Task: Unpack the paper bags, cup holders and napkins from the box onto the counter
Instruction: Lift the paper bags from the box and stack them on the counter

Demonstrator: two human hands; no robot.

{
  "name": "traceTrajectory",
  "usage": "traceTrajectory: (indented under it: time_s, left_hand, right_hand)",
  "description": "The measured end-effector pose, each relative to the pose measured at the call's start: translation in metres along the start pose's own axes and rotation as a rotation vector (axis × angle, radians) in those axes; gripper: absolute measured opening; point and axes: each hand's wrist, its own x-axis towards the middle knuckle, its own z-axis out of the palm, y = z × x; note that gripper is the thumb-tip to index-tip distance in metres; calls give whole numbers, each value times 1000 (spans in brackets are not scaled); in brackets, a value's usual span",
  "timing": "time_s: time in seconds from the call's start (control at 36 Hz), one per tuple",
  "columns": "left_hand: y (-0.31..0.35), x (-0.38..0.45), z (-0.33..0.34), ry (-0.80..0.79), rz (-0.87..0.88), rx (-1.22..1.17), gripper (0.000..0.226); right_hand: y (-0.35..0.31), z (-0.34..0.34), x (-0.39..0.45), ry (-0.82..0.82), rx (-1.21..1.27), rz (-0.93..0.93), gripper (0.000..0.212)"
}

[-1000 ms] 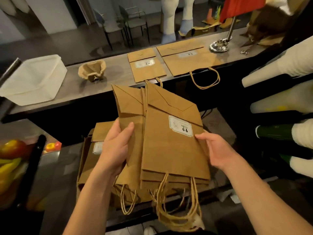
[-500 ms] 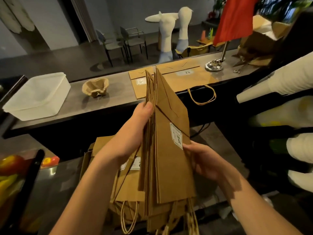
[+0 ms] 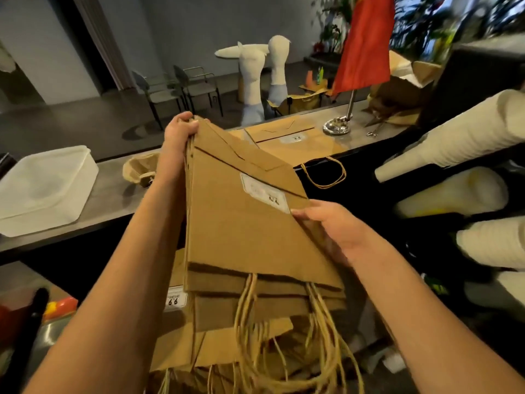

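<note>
A grey counter (image 3: 108, 200) runs across the view from 9 o'clock up toward 2 o'clock, with a dim room of chairs (image 3: 181, 86) behind it at 12 o'clock. At 9 o'clock a white tub (image 3: 42, 189) sits on the counter. Just right of it, at about 10 o'clock, lies a moulded cup holder (image 3: 139, 169), partly hidden by the left forearm. The left hand (image 3: 177, 135) is up at 11 o'clock, its fingers curled over the top edge of the bags (image 3: 241, 228). This stack of flat brown paper bags fills the centre, tilted, its cord handles hanging down toward 6 o'clock. Under it, at 7 o'clock, more bags sit in the box (image 3: 176, 282), one showing a white label. At 1 o'clock, two flat bags (image 3: 289, 140) lie on the counter, one handle looping over the near edge. The right hand (image 3: 332, 228), at 3 o'clock, pinches the right edge of the held stack, thumb on the front face beside its label. Further right, at 1 o'clock, a red flag (image 3: 366, 41) stands on a metal base. Stacks of white cups (image 3: 454, 143) jut in from 3 o'clock.
</note>
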Motion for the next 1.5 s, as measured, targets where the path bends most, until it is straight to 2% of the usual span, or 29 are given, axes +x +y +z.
traceTrajectory:
  time_s: [0.03, 0.11, 0.22, 0.33, 0.47, 0.58, 0.64, 0.69, 0.75, 0.81, 0.86, 0.92, 0.97, 1.06, 1.14, 1.19, 1.31, 1.36, 1.5]
  left_hand:
    - [-3, -1, 0, -1, -32, 9, 21]
    - [-14, -1, 3, -63, -178, 8, 56]
    - [-23, -11, 19, -176, -251, 137, 17]
    - [-43, -4, 37, -262, -236, 327, 19]
    - [-53, 25, 82, -113, -242, 297, 24]
    - [-59, 61, 118, 34, -186, 206, 28]
    - [-63, 79, 135, 58, -176, 189, 29]
    - [-69, 96, 150, 70, -193, 222, 33]
    - [-82, 110, 166, 78, -221, 316, 36]
    - [-93, 118, 179, 49, -274, 516, 40]
    - [-101, 122, 189, 3, -323, 703, 42]
    - [-104, 123, 194, -20, -322, 799, 43]
    - [-105, 122, 190, -62, -315, 819, 51]
    - [-107, 116, 176, -242, -350, 839, 71]
    - [-115, 111, 165, -449, -354, 1074, 113]
    - [-119, 109, 164, -490, -303, 1173, 126]
    - [-119, 111, 170, -303, -212, 1180, 115]
    - [-117, 114, 171, -278, -185, 1181, 103]
    - [-115, 117, 169, -225, -193, 1130, 82]
  right_hand:
    - [-6, -1, 4, 37, -6, -29, 24]
    - [-27, -6, 18, 133, -13, -109, 24]
    - [-56, -24, 44, 292, -51, -168, 27]
    - [-85, -51, 72, 331, -183, -162, 34]
    - [-123, -78, 117, 357, -300, -155, 30]
    - [-153, -97, 147, 385, -358, -175, 14]
    - [-163, -108, 162, 388, -403, -179, 16]
    - [-168, -117, 175, 357, -469, -160, 26]
    - [-165, -125, 187, 344, -604, -115, 41]
    - [-155, -133, 196, 344, -785, -55, 49]
    - [-143, -139, 203, 315, -947, -4, 45]
    - [-132, -148, 219, 310, -994, 8, 37]
    - [-123, -162, 243, 362, -966, -7, 38]
    - [-121, -158, 242, 372, -971, -44, 37]
    - [-124, -150, 234, 359, -994, -102, 37]
    - [-123, -150, 236, 355, -992, -116, 38]
    - [-122, -150, 239, 356, -928, -116, 48]
    - [-127, -150, 234, 334, -946, -121, 51]
    - [-135, -150, 220, 307, -1111, -118, 36]
